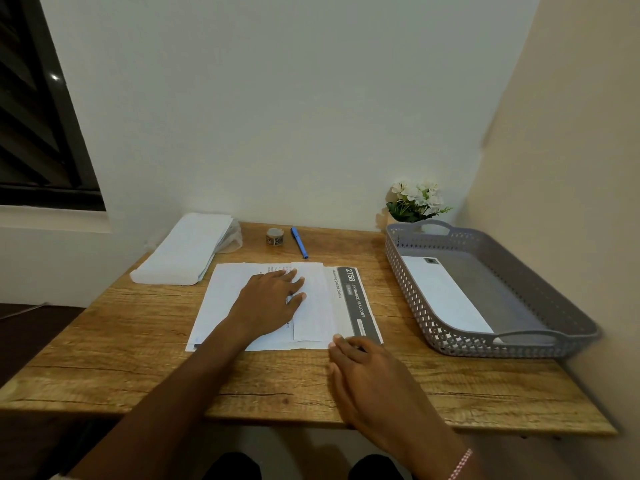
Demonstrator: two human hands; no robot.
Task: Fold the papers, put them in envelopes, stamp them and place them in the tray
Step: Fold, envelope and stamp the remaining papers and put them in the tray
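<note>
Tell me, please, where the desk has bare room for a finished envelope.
Bare wood runs along the near edge of the desk, and between the papers and the tray. The back is crowded: envelope stack, tape, pen.

So the wood-grain surface (138, 368) sits tucked into a corner, a plain white wall (277, 98) behind it and a cream side wall (571, 168) on the right. Far right corner has a little bunch of white artificial flowers with green leaves (414, 199), right up against the back wall. A blue capped pen (299, 242) lies near the back edge, angled a bit. Off to the upper left there's a dark-framed louvred window (34, 126) with a white sill below it.
</note>
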